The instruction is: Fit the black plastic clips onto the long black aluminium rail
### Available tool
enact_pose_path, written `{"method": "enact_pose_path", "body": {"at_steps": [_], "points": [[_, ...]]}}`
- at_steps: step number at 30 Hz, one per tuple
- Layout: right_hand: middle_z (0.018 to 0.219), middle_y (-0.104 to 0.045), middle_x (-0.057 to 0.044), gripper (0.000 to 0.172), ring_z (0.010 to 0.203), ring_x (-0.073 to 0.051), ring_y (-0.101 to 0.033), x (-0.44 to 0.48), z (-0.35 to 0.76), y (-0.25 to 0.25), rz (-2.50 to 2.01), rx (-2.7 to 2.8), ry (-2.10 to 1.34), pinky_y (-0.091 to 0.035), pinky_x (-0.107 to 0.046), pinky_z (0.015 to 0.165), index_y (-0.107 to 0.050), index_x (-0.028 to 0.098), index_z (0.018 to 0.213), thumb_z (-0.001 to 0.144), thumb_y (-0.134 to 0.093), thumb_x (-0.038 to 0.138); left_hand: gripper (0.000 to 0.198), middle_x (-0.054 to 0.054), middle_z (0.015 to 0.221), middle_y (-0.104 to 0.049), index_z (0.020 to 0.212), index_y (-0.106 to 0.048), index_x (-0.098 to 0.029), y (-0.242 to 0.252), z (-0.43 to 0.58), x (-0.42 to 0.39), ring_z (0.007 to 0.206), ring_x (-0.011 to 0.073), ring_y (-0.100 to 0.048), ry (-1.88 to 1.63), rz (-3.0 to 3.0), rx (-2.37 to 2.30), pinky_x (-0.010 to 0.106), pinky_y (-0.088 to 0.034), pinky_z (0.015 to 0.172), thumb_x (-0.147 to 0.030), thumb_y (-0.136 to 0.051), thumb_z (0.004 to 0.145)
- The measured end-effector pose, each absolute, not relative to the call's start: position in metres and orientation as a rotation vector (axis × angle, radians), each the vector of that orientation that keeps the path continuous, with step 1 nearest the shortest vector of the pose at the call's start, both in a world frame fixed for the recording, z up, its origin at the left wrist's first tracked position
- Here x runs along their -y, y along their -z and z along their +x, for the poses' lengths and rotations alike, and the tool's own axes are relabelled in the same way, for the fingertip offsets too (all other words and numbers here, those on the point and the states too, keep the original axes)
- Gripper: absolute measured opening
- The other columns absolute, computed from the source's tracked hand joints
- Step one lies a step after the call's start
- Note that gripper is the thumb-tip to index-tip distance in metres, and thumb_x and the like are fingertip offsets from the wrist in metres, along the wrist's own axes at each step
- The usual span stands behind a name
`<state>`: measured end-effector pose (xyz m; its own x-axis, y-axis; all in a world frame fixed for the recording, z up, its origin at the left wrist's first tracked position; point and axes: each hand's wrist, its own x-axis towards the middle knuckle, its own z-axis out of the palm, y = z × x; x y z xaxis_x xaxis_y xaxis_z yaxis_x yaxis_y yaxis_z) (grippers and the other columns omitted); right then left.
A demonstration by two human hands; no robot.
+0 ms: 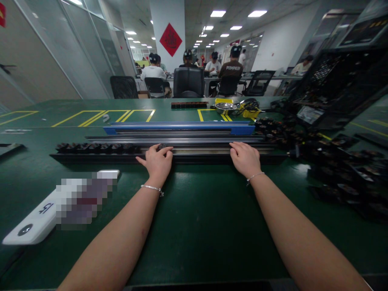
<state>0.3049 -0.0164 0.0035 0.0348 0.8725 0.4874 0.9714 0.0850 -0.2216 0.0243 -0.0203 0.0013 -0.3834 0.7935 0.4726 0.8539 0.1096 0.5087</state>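
A long black rail point(200, 159) lies crosswise on the green table in front of me. Several small black parts point(97, 148) sit in a row along its left half. My left hand point(158, 162) is at the right end of that row, little finger stuck out, with its other fingers around a small black part point(163, 145) that they partly hide. Farther right, my right hand point(246, 159) curls its fingers over the rail; what its fingertips touch is hidden. Just behind, grey metal strips point(188, 140) and a blue-ended long fixture point(242, 129) run parallel to the rail.
A white device point(33, 224) with a partly blurred picture area lies at left. Piles of black parts point(354, 173) cover the right side, before a black perforated case point(327, 87). Behind stand a metal bowl point(226, 108) and a dark strip point(188, 105). People sit at far desks.
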Motion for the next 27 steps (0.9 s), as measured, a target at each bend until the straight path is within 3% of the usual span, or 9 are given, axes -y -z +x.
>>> {"method": "enact_pose_path", "body": {"at_steps": [27], "points": [[0.125, -0.06, -0.005, 0.039, 0.119, -0.024, -0.049, 0.0167, 0.3053, -0.0042, -1.813, 1.87, 0.255, -0.035, -0.044, 0.098, -0.064, 0.023, 0.114, 0.087, -0.036, 0.03, 0.027, 0.004, 0.117, -0.06, 0.091, -0.073, -0.035, -0.0007, 0.0249, 0.0204, 0.113, 0.0254, -0.05, 1.073, -1.744, 2.202, 0.064, -0.001, 0.109, -0.03, -0.048, 0.082]]}}
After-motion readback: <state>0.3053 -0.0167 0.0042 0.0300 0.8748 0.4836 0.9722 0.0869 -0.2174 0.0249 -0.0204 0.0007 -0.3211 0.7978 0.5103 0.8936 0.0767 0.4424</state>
